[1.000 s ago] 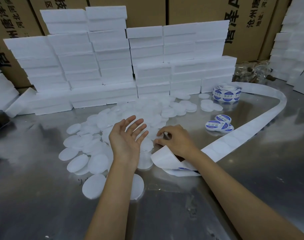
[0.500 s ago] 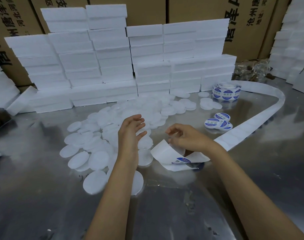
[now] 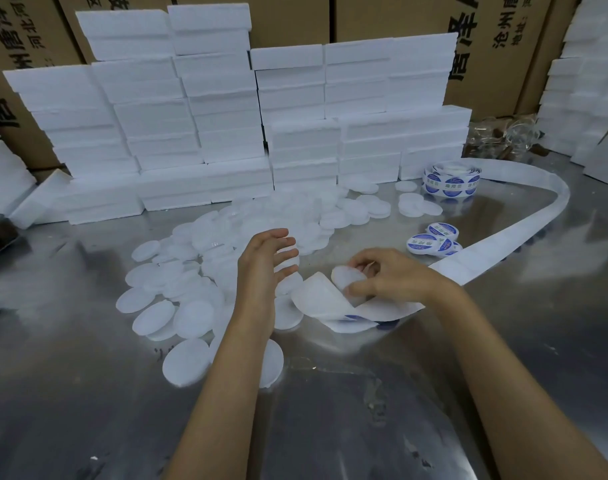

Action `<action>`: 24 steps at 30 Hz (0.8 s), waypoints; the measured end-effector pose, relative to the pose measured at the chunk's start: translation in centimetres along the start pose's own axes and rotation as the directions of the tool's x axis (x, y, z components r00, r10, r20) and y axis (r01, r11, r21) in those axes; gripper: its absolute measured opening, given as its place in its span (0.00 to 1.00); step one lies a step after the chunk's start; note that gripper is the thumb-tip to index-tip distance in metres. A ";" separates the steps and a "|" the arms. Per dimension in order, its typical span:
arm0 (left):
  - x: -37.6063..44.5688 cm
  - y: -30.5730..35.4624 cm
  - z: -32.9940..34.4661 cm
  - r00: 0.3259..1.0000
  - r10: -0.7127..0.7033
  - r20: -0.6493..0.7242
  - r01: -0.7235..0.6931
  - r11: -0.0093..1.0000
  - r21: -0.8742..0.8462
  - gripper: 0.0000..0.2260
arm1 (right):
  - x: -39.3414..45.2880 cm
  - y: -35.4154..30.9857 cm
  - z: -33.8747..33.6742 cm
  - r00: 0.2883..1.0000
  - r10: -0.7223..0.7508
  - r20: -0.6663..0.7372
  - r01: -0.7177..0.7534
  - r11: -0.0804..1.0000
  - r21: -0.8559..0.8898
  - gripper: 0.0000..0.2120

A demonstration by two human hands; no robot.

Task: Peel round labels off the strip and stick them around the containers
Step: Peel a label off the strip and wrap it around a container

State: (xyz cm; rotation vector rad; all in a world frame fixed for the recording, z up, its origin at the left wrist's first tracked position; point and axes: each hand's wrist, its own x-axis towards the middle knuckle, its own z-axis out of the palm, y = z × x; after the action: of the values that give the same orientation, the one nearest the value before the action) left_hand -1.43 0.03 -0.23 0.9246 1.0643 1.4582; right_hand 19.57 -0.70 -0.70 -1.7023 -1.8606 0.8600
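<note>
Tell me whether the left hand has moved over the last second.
Yes. The left hand has turned edge-on and its fingers have curled somewhat, yet it hovers over the same near edge of the white disc pile.

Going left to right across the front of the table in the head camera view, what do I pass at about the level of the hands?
Loose white discs → left hand → white disc pinched in the right hand → backing strip running off to the right.
</note>
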 end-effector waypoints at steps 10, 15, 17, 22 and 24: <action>-2.1 0.1 1.2 0.902 0.111 0.417 -0.217 0.952 0.215 0.13 | -0.1 -2.1 0.8 0.953 -0.166 0.254 -0.116 0.575 0.810 0.22; -2.2 0.3 1.2 0.938 0.151 0.311 -0.221 0.954 0.205 0.06 | -0.4 -2.6 0.6 0.983 -0.112 0.143 -0.038 0.640 0.768 0.24; -1.8 0.4 0.9 0.957 0.155 0.245 -0.189 0.974 0.125 0.09 | -1.1 -2.3 -0.2 0.998 -0.064 0.004 0.045 0.748 0.662 0.21; -1.4 0.7 0.6 0.964 0.135 0.228 -0.131 0.991 -0.032 0.17 | -4.0 -0.3 -1.6 0.970 -0.176 0.168 0.116 0.941 0.318 0.12; -1.4 0.8 0.6 0.961 0.113 0.253 -0.102 0.993 -0.058 0.17 | -4.6 -0.1 -0.9 0.951 -0.129 0.282 0.075 0.978 0.196 0.16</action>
State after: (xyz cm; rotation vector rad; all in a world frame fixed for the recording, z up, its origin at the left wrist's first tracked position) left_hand -0.90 -1.32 0.75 1.1200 0.7988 1.3996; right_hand 20.68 -5.12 0.24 -1.4138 -1.9675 1.2558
